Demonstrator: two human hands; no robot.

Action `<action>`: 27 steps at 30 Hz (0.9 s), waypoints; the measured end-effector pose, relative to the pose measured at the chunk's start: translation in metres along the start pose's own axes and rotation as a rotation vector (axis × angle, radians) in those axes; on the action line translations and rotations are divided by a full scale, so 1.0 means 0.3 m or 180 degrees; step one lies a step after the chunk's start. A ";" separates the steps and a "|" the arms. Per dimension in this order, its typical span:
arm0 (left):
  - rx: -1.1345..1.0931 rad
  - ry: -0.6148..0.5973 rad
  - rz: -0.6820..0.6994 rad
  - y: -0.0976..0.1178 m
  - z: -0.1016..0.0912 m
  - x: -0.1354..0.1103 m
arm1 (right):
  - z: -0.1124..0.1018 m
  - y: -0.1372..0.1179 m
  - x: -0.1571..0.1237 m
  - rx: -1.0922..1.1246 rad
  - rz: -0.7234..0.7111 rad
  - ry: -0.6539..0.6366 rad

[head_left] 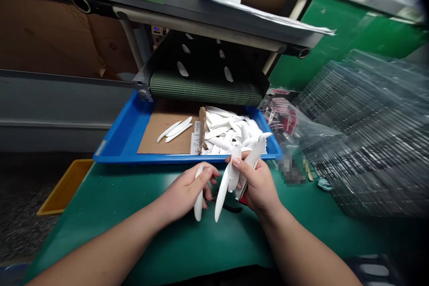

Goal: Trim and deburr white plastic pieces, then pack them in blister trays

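Observation:
My left hand [183, 191] pinches one slim white blade-shaped plastic piece [198, 208], held nearly upright over the green table. Several similar white blades [221, 196] are fanned out in my right hand [263, 185], the thumb pressing on them. The two hands are close together but apart, just in front of a blue tray [124, 159]. In that tray, a heap of white blades [219, 130] fills the right side, and a few more blades [177, 128] lie on cardboard at the left. Beneath my hands, a tool with black and red parts [233, 208] is mostly hidden.
Behind the tray, a dark green conveyor belt [204, 88] carries white pieces under a metal shelf [201, 13]. Stacked clear plastic trays [372, 138] stand at the right, beside a clear bag [290, 118]. A yellow bin [69, 187] sits low at the left.

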State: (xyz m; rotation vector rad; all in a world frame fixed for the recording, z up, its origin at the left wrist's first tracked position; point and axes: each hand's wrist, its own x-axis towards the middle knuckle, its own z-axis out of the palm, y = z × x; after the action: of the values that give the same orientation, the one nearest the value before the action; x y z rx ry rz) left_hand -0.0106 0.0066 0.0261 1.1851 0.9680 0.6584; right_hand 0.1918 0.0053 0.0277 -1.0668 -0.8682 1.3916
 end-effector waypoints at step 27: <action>0.1881 0.0123 0.0575 0.060 0.024 -0.045 | 0.019 0.001 -0.013 0.0229 0.0178 -0.0019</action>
State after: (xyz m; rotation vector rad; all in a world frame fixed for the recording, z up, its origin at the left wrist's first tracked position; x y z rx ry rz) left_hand -0.0094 -0.0030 0.0477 1.8012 1.1368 0.5512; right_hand 0.1861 0.0018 0.0299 -1.0392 -0.7920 1.4626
